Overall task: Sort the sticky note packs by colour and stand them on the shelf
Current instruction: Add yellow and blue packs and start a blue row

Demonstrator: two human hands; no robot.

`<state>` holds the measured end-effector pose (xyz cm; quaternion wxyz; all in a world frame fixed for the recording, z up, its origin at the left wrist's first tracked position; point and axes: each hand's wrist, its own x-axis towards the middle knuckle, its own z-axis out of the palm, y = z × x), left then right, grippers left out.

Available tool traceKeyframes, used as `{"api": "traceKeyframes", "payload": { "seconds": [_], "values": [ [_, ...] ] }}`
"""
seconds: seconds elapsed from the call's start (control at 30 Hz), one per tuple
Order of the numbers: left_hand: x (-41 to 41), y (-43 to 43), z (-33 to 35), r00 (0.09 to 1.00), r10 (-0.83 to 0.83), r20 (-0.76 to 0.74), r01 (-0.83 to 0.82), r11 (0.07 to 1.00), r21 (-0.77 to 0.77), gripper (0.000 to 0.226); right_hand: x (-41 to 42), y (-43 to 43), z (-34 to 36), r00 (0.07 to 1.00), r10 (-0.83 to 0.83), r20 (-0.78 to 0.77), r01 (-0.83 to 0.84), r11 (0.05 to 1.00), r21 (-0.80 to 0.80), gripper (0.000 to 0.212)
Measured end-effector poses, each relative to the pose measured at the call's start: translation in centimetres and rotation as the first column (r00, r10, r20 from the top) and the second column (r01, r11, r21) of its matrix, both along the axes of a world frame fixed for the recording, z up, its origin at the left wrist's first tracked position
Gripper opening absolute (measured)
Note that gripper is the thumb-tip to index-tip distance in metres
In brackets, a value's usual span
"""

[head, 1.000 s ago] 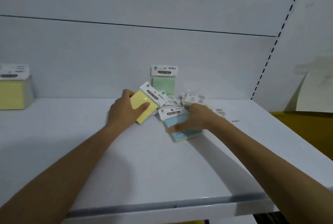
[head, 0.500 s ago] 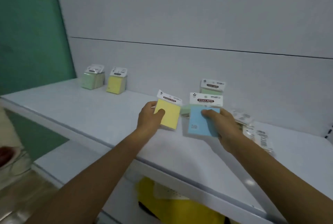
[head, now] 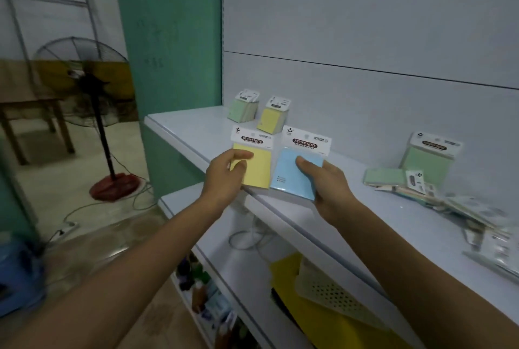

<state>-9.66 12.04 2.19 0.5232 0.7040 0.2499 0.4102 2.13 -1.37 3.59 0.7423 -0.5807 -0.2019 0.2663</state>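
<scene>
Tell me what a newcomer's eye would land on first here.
Dead centre, the left hand holds a yellow pack and the right hand a blue pack, side by side above the front edge of the shelf. Behind them, at the shelf's far left end, stand a green stack and a yellow stack. To the right lies a loose pile of unsorted packs.

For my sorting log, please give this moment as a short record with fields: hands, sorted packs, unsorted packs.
left hand: holds a flat yellow sticky note pack, white header
right hand: holds a flat light-blue sticky note pack
sorted: standing green packs and standing yellow packs, side by side, far end of the white shelf
unsorted: loose pile of packs lying at right
</scene>
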Motion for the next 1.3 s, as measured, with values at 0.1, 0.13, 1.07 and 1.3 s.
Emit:
{"api": "traceKeyframes", "payload": {
  "seconds": [0.1,0.13,1.07,1.3],
  "values": [
    [-1.5,1.1,0.3,0.999,0.04,0.03,-0.038,0.998,-0.041,0.024,-0.8,2.0,-0.2,0.999,0.028,0.022,-0.028,1.0,-0.006,0.019],
    [-1.9,1.5,0.4,0.998,0.051,0.028,-0.05,0.998,-0.038,0.023,-0.9,2.7,-0.2,0.999,0.028,0.019,-0.028,1.0,-0.006,0.021],
    [7.3,24.0,-1.0,0.944,-0.245,-0.221,0.291,0.934,0.209,0.046,4.4,17.5,-1.8,0.783,-0.273,0.559,0.533,0.757,-0.378,0.033],
    [15.4,24.6,-1.4,0.888,-0.295,-0.353,0.381,0.902,0.204,0.046,9.9,15.5,-1.2,0.77,-0.578,0.269,0.637,0.722,-0.272,0.029]
  ]
}}
